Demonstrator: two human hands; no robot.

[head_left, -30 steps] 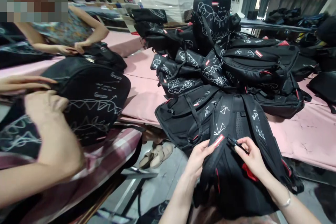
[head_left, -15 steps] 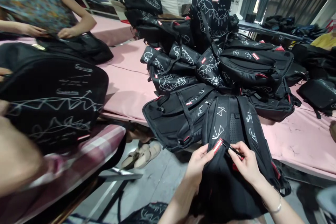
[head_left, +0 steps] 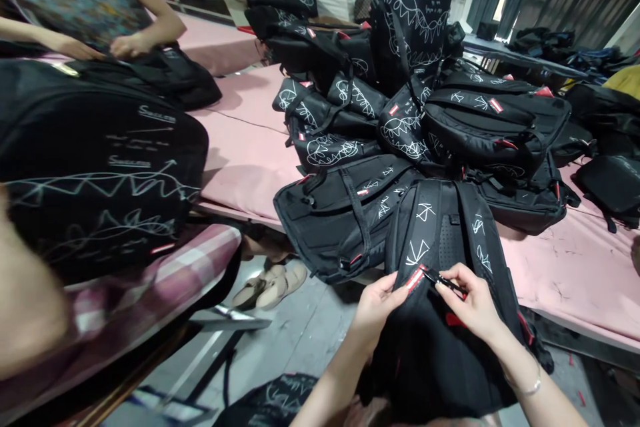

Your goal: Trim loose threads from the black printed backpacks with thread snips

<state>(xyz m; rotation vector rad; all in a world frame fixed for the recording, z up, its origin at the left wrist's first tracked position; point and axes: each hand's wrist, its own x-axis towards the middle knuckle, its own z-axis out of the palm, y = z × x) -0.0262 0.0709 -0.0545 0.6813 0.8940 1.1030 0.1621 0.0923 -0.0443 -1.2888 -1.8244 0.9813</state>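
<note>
A black backpack [head_left: 440, 240] with white line drawings lies with its back panel and shoulder straps up, hanging over the edge of the pink table [head_left: 250, 160]. My left hand [head_left: 376, 303] pinches the left strap by its red-and-white label [head_left: 415, 277]. My right hand [head_left: 470, 307] is closed on a small black tool [head_left: 445, 281] whose tip points at that label. Both hands sit close together over the lower end of the straps.
Several more black backpacks [head_left: 425, 107] are piled on the pink table behind. At left a co-worker's arm [head_left: 30, 320] and a large black bag [head_left: 100, 160] rest on a plaid surface. Another person [head_left: 100, 13] handles a bag at far left. Sandals [head_left: 273, 283] lie on the floor.
My two hands have drawn closer together on the strap, the tool's tip now beside the red-and-white label. The view has shifted slightly; the co-worker's arm at left dropped lower.
</note>
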